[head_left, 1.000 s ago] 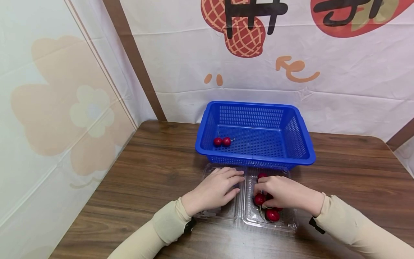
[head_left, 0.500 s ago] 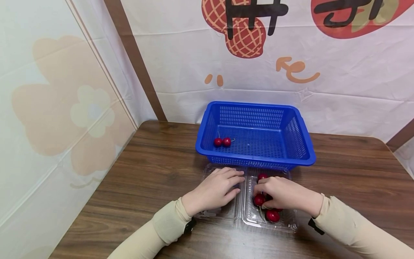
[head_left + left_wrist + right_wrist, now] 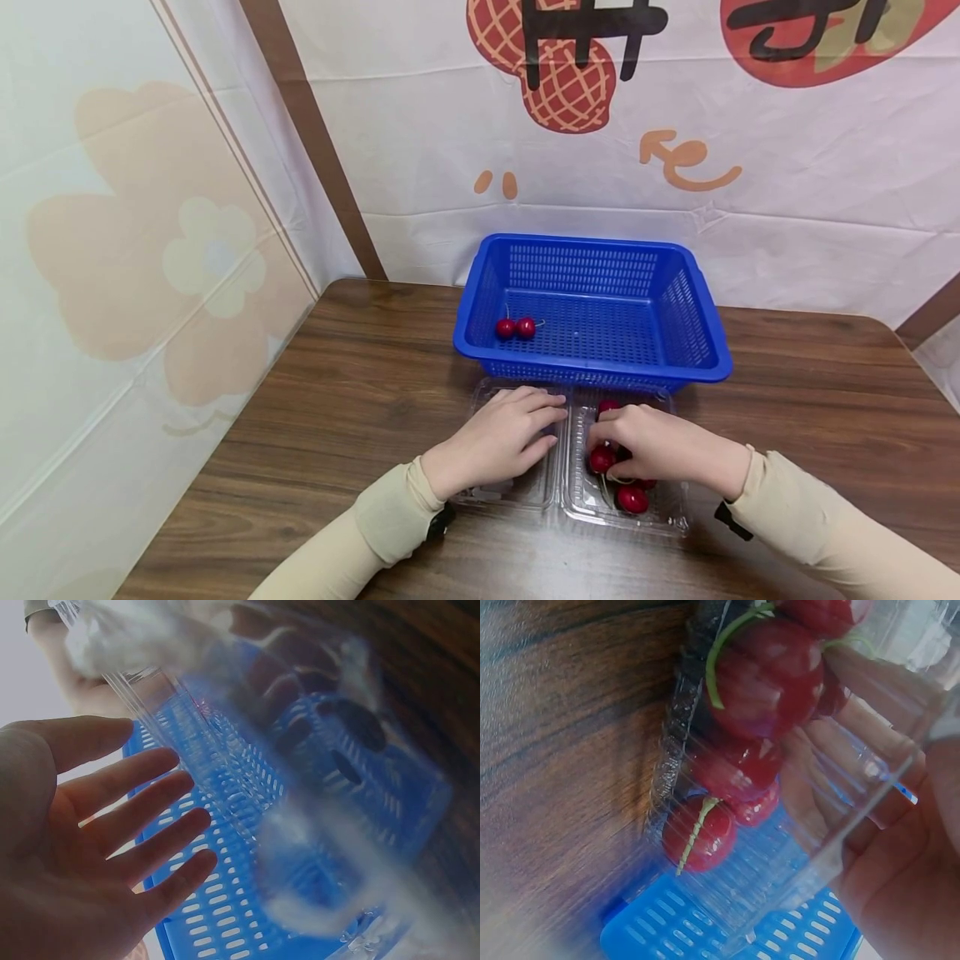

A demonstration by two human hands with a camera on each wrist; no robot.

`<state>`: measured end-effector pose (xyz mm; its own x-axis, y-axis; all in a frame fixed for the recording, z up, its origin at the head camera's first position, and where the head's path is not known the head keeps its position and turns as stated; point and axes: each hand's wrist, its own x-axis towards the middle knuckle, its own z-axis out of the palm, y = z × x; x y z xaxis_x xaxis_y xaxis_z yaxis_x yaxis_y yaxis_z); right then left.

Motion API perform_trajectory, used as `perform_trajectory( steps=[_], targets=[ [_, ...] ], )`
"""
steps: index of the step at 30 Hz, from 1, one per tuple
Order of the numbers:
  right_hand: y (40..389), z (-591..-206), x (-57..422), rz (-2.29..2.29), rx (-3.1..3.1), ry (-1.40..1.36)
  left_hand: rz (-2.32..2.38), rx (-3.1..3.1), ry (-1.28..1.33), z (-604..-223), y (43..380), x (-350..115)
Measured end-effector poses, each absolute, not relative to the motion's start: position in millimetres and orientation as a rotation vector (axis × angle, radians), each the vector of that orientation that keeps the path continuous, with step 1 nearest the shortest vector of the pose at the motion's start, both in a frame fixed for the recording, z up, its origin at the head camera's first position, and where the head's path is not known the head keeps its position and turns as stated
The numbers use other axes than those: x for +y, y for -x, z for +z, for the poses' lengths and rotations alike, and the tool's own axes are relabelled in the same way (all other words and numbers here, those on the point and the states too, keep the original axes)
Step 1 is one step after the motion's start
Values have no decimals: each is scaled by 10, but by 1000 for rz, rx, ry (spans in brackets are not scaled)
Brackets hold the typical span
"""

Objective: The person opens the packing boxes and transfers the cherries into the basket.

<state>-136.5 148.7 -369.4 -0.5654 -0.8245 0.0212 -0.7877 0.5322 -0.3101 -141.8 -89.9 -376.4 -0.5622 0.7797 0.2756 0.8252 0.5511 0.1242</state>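
Note:
A clear plastic clamshell box lies unfolded on the table, with its lid half (image 3: 536,493) on the left and its tray half (image 3: 581,508) on the right. Several red cherries with green stems sit in the tray, among them a front cherry (image 3: 632,499) and, larger in the right wrist view, a cherry (image 3: 769,679). My left hand (image 3: 502,437) is over the lid half, its fingers spread and fairly straight. With thumb and fingers curled, my right hand (image 3: 667,446) reaches into the tray and pinches a cherry (image 3: 602,459); its fingertips are partly hidden.
A blue plastic basket (image 3: 592,362) stands just behind the box. Two cherries (image 3: 516,328) lie in its left part. The brown wooden table (image 3: 360,400) reaches back to a printed cloth wall (image 3: 420,150).
Both hands stay almost where they were. The cherry at my right fingertips has shifted very slightly; the others look unmoved.

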Motion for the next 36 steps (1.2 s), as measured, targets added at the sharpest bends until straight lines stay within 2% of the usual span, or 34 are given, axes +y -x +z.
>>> perform_trajectory(
  steps=[36],
  targets=[
    [1409,-3381,1613,-526,2747,1359,-355,-2606,1356,-3764,1422,-901]
  ],
)
